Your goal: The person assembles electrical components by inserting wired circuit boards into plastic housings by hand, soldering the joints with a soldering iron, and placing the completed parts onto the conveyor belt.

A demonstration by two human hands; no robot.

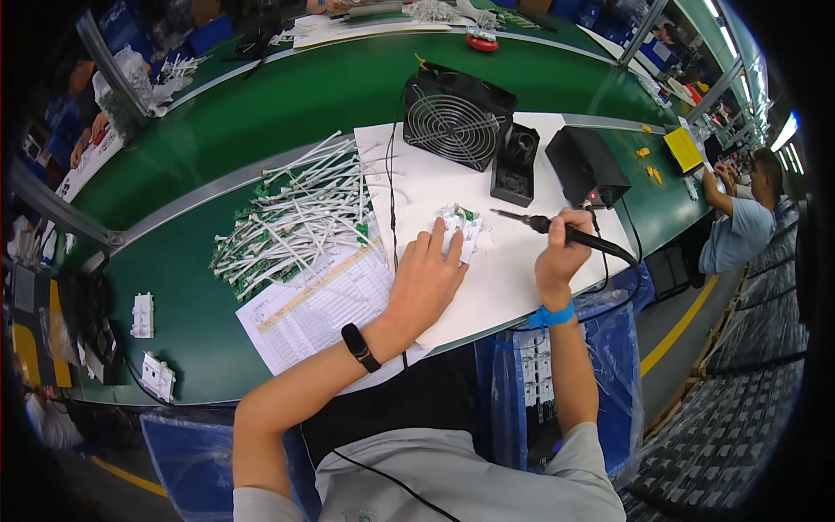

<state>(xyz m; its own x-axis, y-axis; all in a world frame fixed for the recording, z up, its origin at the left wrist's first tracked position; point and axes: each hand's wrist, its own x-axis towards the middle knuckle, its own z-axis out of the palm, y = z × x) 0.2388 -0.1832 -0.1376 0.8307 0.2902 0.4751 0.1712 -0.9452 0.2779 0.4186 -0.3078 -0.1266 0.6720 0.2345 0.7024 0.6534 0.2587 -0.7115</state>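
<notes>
My left hand (426,280) reaches across the white sheet (513,287), its fingertips pressed onto a small white plastic housing (468,233) with a bit of green circuit board at its far end. The fingers partly cover that housing. In my right hand (564,258) is a black soldering iron (609,246), gripped by its handle. The iron's metal tip points left, a short way right of the housing and apart from it. A black fan with a wire guard (457,122) stands just beyond, beside a black soldering iron stand (515,165).
A pile of white cables with green boards (296,217) lies to the left, partly over a printed paper form (322,300). Two white housings (143,315) sit far left. A black box (587,165) stands at right. Blue bins (613,374) are below the table edge. A co-worker (739,217) sits at right.
</notes>
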